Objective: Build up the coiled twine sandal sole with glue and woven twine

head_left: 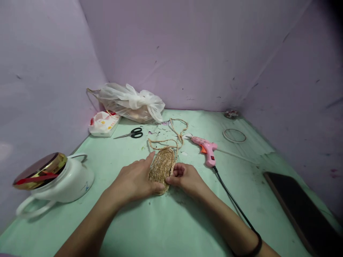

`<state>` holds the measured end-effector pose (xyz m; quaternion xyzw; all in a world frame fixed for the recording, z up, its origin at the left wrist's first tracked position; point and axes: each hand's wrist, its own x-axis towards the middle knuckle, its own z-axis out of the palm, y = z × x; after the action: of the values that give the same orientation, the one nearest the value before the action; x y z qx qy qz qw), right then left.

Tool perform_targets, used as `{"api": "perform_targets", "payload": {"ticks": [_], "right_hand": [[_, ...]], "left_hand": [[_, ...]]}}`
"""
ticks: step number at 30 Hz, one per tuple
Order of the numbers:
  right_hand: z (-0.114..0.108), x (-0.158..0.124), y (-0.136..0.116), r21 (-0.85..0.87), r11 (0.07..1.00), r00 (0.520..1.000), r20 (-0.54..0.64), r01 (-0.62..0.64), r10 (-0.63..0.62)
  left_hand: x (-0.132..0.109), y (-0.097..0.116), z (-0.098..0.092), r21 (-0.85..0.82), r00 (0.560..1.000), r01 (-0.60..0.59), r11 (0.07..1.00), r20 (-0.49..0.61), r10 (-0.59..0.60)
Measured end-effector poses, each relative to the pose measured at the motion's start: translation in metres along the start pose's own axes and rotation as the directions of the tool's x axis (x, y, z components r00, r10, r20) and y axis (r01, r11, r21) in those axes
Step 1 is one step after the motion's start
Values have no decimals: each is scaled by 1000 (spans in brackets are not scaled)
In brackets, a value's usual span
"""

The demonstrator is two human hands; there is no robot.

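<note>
An oval mat of coiled straw-coloured rope [162, 167] lies on the green tabletop between my hands. My left hand [135, 178] holds it from the left, the thumb over its near end and the fingers along its left edge. At the right edge, my right hand [187, 178] pinches the rope against the coil with curled fingers. From the mat's far right side, a loose rope tail [163, 144] loops away across the table. A pink glue gun [205, 148] with an orange trigger rests to the right, apart from my hands.
Black-handled scissors [132, 134] lie beyond my left hand. A tissue pack [104, 123] and a tied plastic bag [131, 101] sit at the back left. A white pot [64, 182] stands at left. A phone [297, 207] and a ring [234, 135] are at right.
</note>
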<state>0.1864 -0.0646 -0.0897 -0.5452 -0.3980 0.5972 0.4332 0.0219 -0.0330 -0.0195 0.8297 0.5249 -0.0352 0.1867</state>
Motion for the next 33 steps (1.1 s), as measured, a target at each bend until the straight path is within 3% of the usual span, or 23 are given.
{"api": "perform_targets", "payload": {"ticks": [3, 11, 21, 28, 33], "right_hand": [[1, -1, 0, 34, 999, 1000, 11, -12, 11], [-3, -14, -19, 106, 993, 994, 99, -51, 41], [-3, -12, -17, 133, 987, 994, -43, -92, 99], [-2, -13, -19, 126, 986, 993, -42, -107, 113], [-7, -16, -22, 95, 991, 988, -118, -90, 100]], "left_hand": [[-7, 14, 4, 47, 999, -3, 999, 36, 1], [-4, 27, 22, 128, 996, -2, 992, -94, 14], [-6, 25, 23, 34, 993, -34, 999, -116, 38], [-4, 24, 31, 83, 985, -18, 996, -167, 32], [1, 17, 22, 47, 981, 33, 998, -192, -24]]}}
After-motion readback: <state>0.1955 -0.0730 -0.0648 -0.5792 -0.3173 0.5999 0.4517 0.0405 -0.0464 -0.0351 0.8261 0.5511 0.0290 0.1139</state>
